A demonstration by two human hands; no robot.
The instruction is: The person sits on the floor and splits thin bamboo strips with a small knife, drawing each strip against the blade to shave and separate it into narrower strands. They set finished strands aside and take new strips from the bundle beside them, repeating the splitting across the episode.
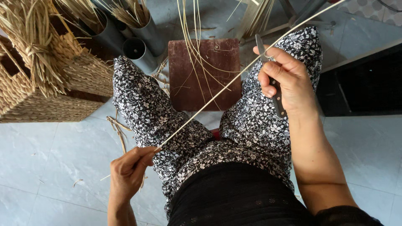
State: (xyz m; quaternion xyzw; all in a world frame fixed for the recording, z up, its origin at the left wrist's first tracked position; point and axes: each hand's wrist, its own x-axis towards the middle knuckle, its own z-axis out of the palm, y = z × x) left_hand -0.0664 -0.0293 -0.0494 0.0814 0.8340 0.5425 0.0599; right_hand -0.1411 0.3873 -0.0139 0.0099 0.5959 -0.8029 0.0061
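We find the left hand (127, 173) with its grip pinched on the near end of a long pale cane strip (217, 95), which runs diagonally up across the lap. The right hand (282, 79) has its grip clenched on a knife (270, 79), blade touching the strip. Woven baskets (50, 79) and grey tubes (140, 46) stand on the floor beyond the knees

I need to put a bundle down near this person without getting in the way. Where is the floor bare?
Bare grey floor tiles lie lower left, below the woven basket, beside the left hand; only stray scraps there. More bare tile lies lower right, below the dark cabinet. Crowded: the top, with grey tubes, the reddish board, and the strip.
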